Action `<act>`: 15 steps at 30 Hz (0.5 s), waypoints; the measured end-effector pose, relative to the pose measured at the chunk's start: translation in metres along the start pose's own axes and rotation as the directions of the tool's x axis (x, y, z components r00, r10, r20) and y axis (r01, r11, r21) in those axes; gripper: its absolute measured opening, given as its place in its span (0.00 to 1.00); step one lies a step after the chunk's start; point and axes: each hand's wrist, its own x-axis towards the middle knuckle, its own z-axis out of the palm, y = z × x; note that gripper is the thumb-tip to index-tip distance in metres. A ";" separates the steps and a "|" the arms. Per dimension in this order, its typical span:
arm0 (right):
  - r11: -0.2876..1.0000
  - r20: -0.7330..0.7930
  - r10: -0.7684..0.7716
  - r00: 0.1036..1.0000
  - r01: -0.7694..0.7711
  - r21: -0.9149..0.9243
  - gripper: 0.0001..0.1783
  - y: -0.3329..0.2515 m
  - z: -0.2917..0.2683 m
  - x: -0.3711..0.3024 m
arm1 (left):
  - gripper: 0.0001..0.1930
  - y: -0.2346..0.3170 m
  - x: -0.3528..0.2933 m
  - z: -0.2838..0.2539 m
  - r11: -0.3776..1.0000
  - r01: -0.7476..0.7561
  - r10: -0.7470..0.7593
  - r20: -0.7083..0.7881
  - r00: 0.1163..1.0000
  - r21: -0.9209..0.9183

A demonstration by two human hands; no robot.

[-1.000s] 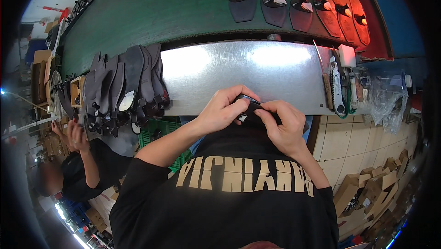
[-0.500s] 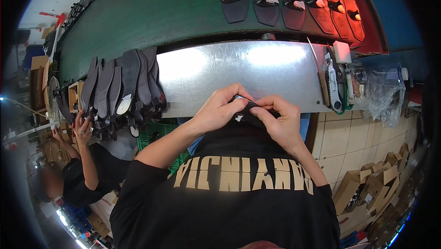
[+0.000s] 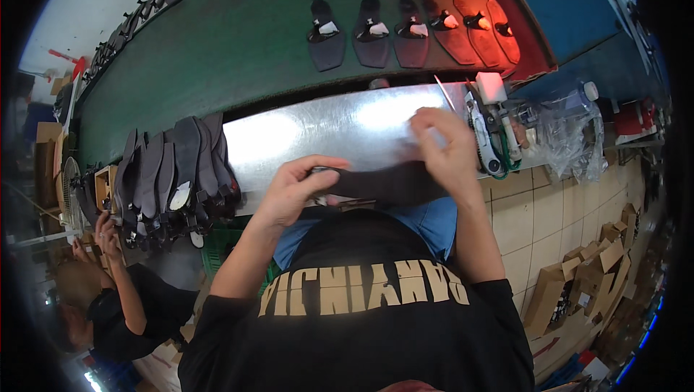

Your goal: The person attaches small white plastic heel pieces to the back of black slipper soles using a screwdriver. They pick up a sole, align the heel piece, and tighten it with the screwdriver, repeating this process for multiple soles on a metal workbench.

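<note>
My left hand (image 3: 300, 188) is closed on one end of a dark sandal (image 3: 387, 184), its thumb pressed on top. The sandal lies crosswise in front of my body, over the near edge of the metal plate (image 3: 282, 142). At its other end is my right hand (image 3: 447, 147), lifted and smeared by motion. Its fingers are too blurred to show whether they hold anything. To the left of my hands, dark soles with straps (image 3: 186, 150) lie overlapped in a pile.
A row of sandals (image 3: 372, 37) lies on the green belt (image 3: 238, 30), its right end under red light. Right of the plate are a utility knife (image 3: 481, 131), other tools and clear plastic bags (image 3: 571, 139). A co-worker (image 3: 137, 305) is at left; cartons (image 3: 557, 291) stand at lower right.
My hands have moved apart; the sandal now stretches between them. My right hand has risen, with its fingers blurring. The whole view has shifted, and the belt's sandals appear farther left.
</note>
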 end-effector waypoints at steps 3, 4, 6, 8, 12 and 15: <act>0.890 -0.118 -0.009 0.993 -0.046 -0.454 0.12 0.036 -0.021 0.005 | 0.13 -0.001 -0.004 -0.016 0.975 -0.005 -0.034 -0.170 0.985 -0.223; 0.812 -0.090 0.011 0.996 -0.062 -0.581 0.14 0.048 -0.019 0.002 | 0.15 -0.005 -0.004 -0.020 0.966 -0.030 -0.022 -0.199 0.980 -0.258; 0.692 0.004 0.090 0.996 -0.060 -0.720 0.19 0.060 -0.014 0.000 | 0.18 -0.012 -0.001 -0.024 0.918 -0.066 -0.041 -0.260 0.965 -0.391; 0.683 0.001 0.066 0.998 -0.044 -0.730 0.18 0.074 -0.008 -0.008 | 0.22 -0.025 0.006 -0.029 0.862 -0.068 -0.086 -0.277 0.957 -0.502; 0.724 0.036 0.143 0.989 -0.079 -0.686 0.13 0.075 -0.005 -0.013 | 0.21 -0.036 0.019 -0.032 0.659 0.021 -0.224 -0.169 0.960 -0.751; 0.891 -0.008 0.007 1.000 -0.010 -0.453 0.11 0.043 0.001 -0.014 | 0.18 -0.042 0.023 -0.036 0.603 0.040 -0.212 -0.112 0.971 -0.797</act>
